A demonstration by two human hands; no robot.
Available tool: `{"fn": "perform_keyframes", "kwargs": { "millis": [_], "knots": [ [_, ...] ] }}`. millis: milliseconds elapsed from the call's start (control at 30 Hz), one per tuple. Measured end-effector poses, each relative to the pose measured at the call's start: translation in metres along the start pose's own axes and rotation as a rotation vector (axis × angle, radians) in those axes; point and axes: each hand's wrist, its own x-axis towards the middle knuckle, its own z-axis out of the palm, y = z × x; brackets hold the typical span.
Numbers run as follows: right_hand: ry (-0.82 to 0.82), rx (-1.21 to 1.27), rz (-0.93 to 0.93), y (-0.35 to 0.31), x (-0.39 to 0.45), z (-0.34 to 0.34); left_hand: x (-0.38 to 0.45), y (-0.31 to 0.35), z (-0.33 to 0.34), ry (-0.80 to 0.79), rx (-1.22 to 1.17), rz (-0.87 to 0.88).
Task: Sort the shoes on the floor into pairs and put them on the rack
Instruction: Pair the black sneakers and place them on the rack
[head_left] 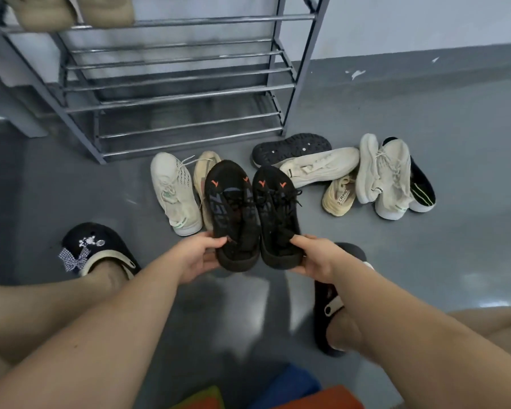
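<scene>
hands (257,258) w/ black pair (252,214), grey floor (425,261)

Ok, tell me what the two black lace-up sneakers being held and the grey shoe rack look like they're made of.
Two black lace-up sneakers: uppers look like matte knitted fabric, judging by the soft ribbed texture; soles look like dull rubber, though that is less certain. Grey shoe rack: apparently metal, with shiny round rails catching highlights and a duller, probably painted frame.
</scene>
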Motion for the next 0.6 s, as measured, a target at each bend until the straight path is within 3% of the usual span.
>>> {"fn": "perform_keyframes", "kwargs": {
  "millis": [367,600],
  "knots": [
    [-0.073,-0.061,-0.215,-0.156,-0.081,0.051,-0.080,0.190,0.015,-0.050,0.240,0.262],
    [-0.161,0.022,-0.352,-0.194,-0.098,0.075,-0.104,0.233,0.010,-0.040,0.110,0.347]
  ]
}}
